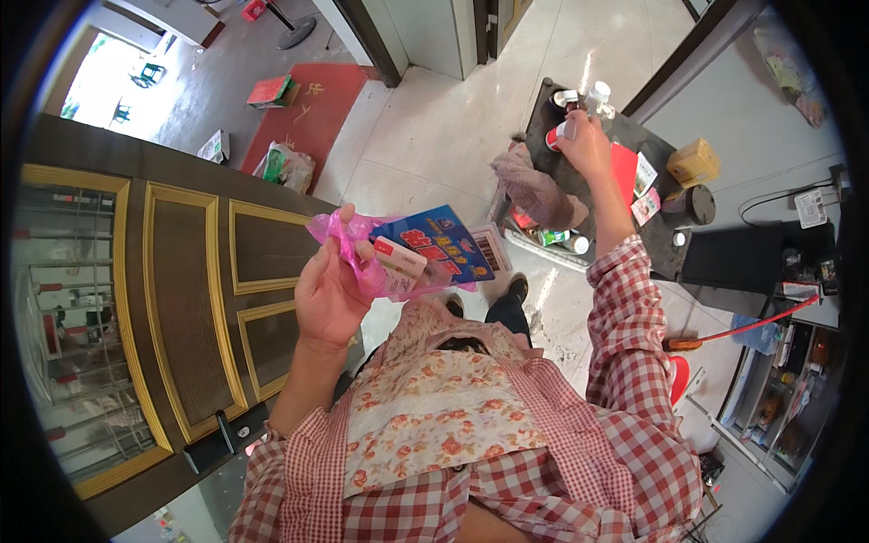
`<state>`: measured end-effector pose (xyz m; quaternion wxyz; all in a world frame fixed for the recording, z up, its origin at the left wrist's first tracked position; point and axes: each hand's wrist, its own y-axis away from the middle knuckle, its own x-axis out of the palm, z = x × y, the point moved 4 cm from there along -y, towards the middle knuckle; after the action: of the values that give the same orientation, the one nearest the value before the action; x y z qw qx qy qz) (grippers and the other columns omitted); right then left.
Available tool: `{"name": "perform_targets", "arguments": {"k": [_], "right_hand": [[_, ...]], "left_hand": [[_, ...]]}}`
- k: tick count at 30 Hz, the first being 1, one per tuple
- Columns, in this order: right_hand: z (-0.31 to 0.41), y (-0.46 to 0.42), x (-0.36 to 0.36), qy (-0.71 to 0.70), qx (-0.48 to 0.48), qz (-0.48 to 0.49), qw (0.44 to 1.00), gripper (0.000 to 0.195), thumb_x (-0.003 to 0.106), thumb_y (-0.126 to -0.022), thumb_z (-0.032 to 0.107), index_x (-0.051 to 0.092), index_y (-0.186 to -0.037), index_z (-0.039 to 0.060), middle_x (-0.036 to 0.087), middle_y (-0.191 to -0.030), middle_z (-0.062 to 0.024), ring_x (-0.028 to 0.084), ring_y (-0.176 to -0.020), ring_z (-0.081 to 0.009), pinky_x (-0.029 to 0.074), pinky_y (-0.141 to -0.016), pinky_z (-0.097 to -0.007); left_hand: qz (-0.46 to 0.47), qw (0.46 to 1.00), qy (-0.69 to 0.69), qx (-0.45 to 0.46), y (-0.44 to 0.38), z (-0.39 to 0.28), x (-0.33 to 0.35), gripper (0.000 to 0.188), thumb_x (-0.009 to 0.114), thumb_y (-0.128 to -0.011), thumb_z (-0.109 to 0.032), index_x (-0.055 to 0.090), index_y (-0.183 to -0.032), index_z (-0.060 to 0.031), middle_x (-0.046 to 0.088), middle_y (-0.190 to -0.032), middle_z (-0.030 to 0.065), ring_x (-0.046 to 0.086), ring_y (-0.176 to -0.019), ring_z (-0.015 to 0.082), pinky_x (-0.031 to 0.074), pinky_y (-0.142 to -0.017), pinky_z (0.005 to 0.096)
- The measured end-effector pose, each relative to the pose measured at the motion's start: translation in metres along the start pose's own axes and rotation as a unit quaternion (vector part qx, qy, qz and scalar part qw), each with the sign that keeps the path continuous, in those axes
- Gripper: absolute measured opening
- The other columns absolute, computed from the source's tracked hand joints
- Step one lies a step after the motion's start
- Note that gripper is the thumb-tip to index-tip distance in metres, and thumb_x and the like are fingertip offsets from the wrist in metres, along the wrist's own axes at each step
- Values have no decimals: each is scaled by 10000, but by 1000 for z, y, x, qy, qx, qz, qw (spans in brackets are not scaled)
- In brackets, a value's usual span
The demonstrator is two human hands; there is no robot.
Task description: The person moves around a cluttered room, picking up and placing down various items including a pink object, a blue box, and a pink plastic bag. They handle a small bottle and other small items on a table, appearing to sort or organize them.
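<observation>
My left hand (333, 292) grips a pink plastic bag (366, 271) by its gathered top. Out of the bag show a blue printed packet (448, 237) and a small white box with a red end (400, 261). Stretched over a dark low table (652, 149), my right hand (584, 139) has its fingers around a small red and white container (558, 136), partly hidden by the fingers. Just beyond that hand stand a clear bottle with a white cap (599, 95) and a dark jar with a white lid (565, 99). A brown towel (536, 186) lies along the table's near left side.
Also on the table are a red paper (623, 170), a yellow box (694, 163), a dark round canister (689, 205) and a white-capped green bottle (576, 243). A brown door with gold trim (183, 298) stands at left. A red mat (309, 115) lies on the floor beyond.
</observation>
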<state>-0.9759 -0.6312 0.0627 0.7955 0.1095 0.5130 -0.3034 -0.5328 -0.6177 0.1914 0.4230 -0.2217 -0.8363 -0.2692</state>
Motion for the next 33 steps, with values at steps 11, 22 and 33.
{"name": "perform_targets", "arguments": {"k": [11, 22, 33], "right_hand": [[-69, 36, -19, -365, 118, -71, 921, 466, 729, -734, 186, 579, -1131, -6, 677, -947, -124, 659, -837, -215, 516, -755, -323], [168, 186, 54, -439, -90, 248, 859, 478, 734, -773, 199, 562, -1201, 73, 652, -1044, -146, 660, -955, -257, 529, -819, -360], [38, 18, -41, -80, -57, -53, 994, 486, 694, -807, 280, 543, -1206, 49, 618, -1089, -205, 639, -931, -408, 526, -818, -478]], "left_hand": [[13, 1000, 3, -19, -22, 10, -2, 565, 410, -1010, -261, 219, -1522, -116, 620, -1153, 131, 618, -1030, 214, 495, -933, 351], [68, 993, 75, -67, -36, 30, 10, 633, 459, -986, -278, 175, -1540, -165, 580, -1220, 137, 587, -1129, 262, 460, -1004, 455], [-43, 997, 51, -47, -36, 28, 16, 644, 446, -987, -316, 163, -1550, -179, 541, -1072, 86, 532, -857, 192, 449, -723, 351]]}}
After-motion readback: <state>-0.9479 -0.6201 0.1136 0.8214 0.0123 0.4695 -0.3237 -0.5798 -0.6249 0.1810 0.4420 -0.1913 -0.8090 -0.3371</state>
